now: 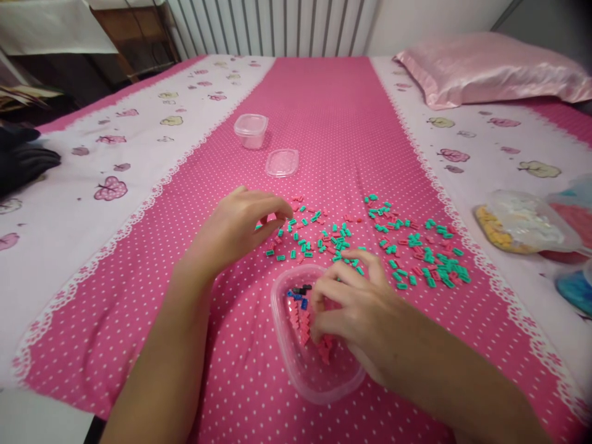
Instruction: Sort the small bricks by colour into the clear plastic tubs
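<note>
My left hand (250, 219) hovers at the left edge of the scattered small green bricks (342, 243) and red bricks (419, 253). Its thumb and index tips are brought close together; whatever lies between them is too small to name. Over a clear plastic container (296, 382), my right hand (351, 308) has its fingers curled in, and I cannot make out what they hold. Red bricks (304, 327) in jagged rows lie inside, along with blue bricks (304, 303) and black bricks (303, 289). The right fingers cover part of the contents.
Beyond the bricks stand a clear tub (251, 131) and a clear lid (282, 163). On the right are bags with yellow and white pieces (522, 222) and a blue-filled container (576, 290). A pink pillow (494, 68) rests at the back right; a black object (28, 160) lies left.
</note>
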Available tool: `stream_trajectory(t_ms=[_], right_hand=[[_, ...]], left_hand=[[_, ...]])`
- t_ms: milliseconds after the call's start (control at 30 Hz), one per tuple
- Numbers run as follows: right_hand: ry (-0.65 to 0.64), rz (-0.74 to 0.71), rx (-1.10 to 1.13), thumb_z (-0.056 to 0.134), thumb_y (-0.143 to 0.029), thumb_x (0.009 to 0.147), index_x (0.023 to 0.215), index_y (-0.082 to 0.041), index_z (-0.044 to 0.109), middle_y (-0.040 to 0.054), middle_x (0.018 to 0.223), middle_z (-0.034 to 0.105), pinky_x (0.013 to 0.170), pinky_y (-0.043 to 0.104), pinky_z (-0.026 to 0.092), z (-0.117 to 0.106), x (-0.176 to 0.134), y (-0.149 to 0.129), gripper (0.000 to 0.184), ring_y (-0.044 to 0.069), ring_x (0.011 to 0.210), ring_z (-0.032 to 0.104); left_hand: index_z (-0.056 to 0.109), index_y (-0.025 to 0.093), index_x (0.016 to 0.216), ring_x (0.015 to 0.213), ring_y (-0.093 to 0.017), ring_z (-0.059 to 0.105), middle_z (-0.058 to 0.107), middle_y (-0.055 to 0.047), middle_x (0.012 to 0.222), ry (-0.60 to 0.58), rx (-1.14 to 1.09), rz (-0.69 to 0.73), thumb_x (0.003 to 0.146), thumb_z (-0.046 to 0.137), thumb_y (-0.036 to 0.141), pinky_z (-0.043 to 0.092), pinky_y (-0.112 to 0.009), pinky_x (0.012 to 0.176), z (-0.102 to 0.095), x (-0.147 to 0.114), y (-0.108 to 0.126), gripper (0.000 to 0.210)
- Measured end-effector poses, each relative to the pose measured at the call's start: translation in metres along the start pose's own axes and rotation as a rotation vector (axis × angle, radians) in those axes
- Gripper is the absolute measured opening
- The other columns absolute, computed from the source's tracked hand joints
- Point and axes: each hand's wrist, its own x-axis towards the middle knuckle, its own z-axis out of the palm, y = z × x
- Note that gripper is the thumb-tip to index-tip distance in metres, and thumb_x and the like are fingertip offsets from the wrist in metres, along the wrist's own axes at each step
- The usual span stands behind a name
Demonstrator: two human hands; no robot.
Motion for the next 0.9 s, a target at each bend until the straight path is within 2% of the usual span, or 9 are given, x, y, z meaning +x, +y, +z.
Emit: stream_trajectory(t_ms=[167,267,333,433,533,600,667,800,900], right_hand=[[-0.005,0.002,-0.026,0.064,-0.005,0.080,0.074,-0.026,0.071,0.0016,0.097,0.062,0.101,0.055,0.024,0.000,0.001,-0.004,0.023,0.024,0.099,0.051],[0.054,0.010,0.051,0.055,-0.001,0.084,0.077,-0.025,0.071,0.0022,0.101,0.058,0.098,0.050,0.032,-0.006,0.002,-0.005,0.030,0.022,0.100,0.050],[0.188,0.024,0.133,0.047,0.001,0.086,0.082,-0.025,0.070,0.0030,0.103,0.053,0.091,0.043,0.039,-0.014,0.002,0.000,0.035,0.020,0.100,0.051],[0.474,0.116,0.196,0.046,-0.001,0.088,0.086,-0.025,0.069,0.0031,0.099,0.047,0.081,0.036,0.045,-0.023,0.004,0.019,0.034,0.018,0.094,0.053],[0.642,0.242,0.145,0.050,-0.006,0.088,0.088,-0.025,0.069,0.0033,0.096,0.047,0.083,0.037,0.047,-0.021,0.008,0.042,0.027,0.019,0.092,0.055],[0.656,0.297,0.128,0.051,-0.008,0.088,0.088,-0.025,0.070,0.0038,0.097,0.050,0.086,0.039,0.047,-0.017,0.010,0.054,0.025,0.020,0.093,0.056],[0.632,0.319,0.147,0.052,-0.009,0.089,0.088,-0.024,0.070,0.0040,0.097,0.052,0.087,0.040,0.048,-0.012,0.013,0.060,0.023,0.019,0.092,0.058],[0.574,0.322,0.189,0.053,-0.011,0.090,0.091,-0.024,0.070,0.0042,0.096,0.056,0.088,0.039,0.048,-0.006,0.016,0.063,0.021,0.020,0.093,0.059],[0.534,0.330,0.196,0.054,-0.013,0.091,0.092,-0.025,0.071,0.0048,0.097,0.059,0.088,0.040,0.048,-0.003,0.017,0.065,0.021,0.021,0.096,0.059]], left_hand=[[0.069,0.021,0.095,0.071,-0.013,0.065,0.074,0.002,0.085,-0.006,0.015,-0.068,0.091,0.058,0.017,0.042,-0.028,0.075,-0.001,0.000,-0.001,0.012],[0.070,0.020,0.098,0.073,-0.014,0.065,0.074,0.000,0.086,-0.070,0.024,-0.159,0.090,0.058,0.018,0.043,-0.027,0.070,0.000,0.000,-0.002,0.015],[0.071,0.020,0.099,0.075,-0.015,0.065,0.074,0.000,0.086,-0.123,0.026,-0.221,0.090,0.058,0.019,0.042,-0.027,0.068,0.000,0.000,-0.003,0.015],[0.072,0.021,0.097,0.077,-0.016,0.065,0.074,-0.001,0.088,-0.208,0.019,-0.266,0.089,0.061,0.023,0.042,-0.027,0.069,0.000,-0.001,-0.005,0.014],[0.073,0.022,0.094,0.079,-0.016,0.065,0.074,0.000,0.089,-0.357,-0.021,-0.262,0.087,0.067,0.026,0.042,-0.026,0.070,0.002,-0.002,-0.008,0.010],[0.073,0.022,0.094,0.080,-0.016,0.066,0.074,0.001,0.090,-0.463,-0.069,-0.258,0.084,0.070,0.024,0.041,-0.025,0.069,0.003,-0.003,-0.009,0.010],[0.072,0.023,0.096,0.080,-0.014,0.066,0.075,0.002,0.090,-0.515,-0.122,-0.277,0.082,0.071,0.019,0.041,-0.024,0.068,0.003,-0.003,-0.010,0.014],[0.072,0.023,0.095,0.079,-0.013,0.067,0.076,0.004,0.087,-0.490,-0.197,-0.321,0.080,0.072,0.016,0.042,-0.022,0.067,-0.002,-0.004,-0.010,0.017],[0.074,0.024,0.090,0.074,-0.012,0.066,0.076,0.004,0.083,-0.393,-0.148,-0.338,0.083,0.068,0.017,0.041,-0.022,0.066,-0.006,-0.005,-0.010,0.011]])
